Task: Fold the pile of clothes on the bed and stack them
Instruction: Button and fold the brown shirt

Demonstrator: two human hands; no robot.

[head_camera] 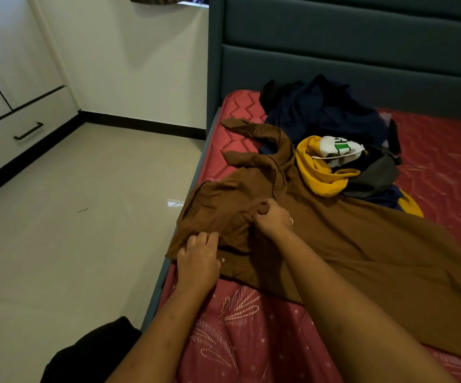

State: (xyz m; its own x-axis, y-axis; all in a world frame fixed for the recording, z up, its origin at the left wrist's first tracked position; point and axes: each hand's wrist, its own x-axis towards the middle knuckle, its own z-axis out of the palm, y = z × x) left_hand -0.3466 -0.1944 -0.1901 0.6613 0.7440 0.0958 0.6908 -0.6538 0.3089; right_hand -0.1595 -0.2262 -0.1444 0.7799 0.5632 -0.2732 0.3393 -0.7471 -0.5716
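A long brown garment point(361, 244) lies spread across the red mattress point(251, 341), its upper part bunched near the bed's left edge. My left hand point(200, 257) grips the brown cloth at that edge. My right hand point(273, 218), with a ring on one finger, pinches a fold of the same cloth a little farther in. Behind the garment sits a loose pile of clothes: a yellow piece point(317, 170), a white piece with green print point(337, 149), a grey one point(375, 175) and dark navy ones point(323, 114).
A dark teal padded headboard point(348, 51) rises behind the pile. Left of the bed is a pale tiled floor point(72, 217) and white cabinets with a black drawer handle point(28, 131). A black cloth point(91, 355) shows at the lower left.
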